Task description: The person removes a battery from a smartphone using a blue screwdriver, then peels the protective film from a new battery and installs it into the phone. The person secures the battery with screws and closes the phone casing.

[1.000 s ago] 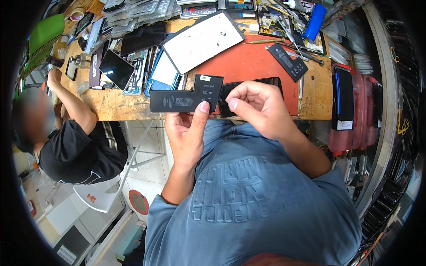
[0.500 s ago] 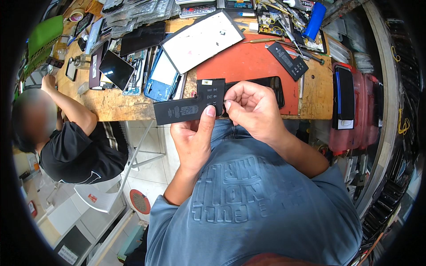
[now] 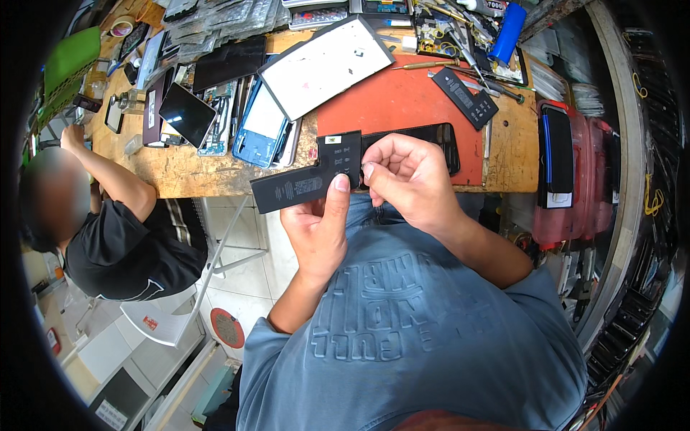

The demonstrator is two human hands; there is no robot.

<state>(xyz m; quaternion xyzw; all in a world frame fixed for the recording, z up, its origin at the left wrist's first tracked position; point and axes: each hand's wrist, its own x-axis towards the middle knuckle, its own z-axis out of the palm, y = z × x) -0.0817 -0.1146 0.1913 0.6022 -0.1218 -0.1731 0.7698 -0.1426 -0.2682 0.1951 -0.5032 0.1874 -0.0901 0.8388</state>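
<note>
The left hand [image 3: 316, 233] grips a black L-shaped battery [image 3: 305, 184], with the thumb pressed on the printed face near the inner corner and the fingers supporting it from beneath. The battery is held over the near edge of the wooden bench [image 3: 180, 176], its long limb angled toward the lower left and its short limb pointing toward the bench; a small pale label [image 3: 333, 139] sits at the end of the short limb. The right hand [image 3: 411, 178] is positioned at the battery's right edge, with thumb and forefinger close together and the other fingers curled; whether they are closed on anything cannot be told. Behind the right hand, a black smartphone [image 3: 445, 149] lies on a red-orange mat [image 3: 399, 97], partly covered by the hand. A second black battery [image 3: 465, 98] lies diagonally at the right side of the mat. A white rectangular panel [image 3: 327, 68] with a dark border overlaps the mat's upper left. A blue phone housing [image 3: 255, 140] lies left of the mat.
</note>
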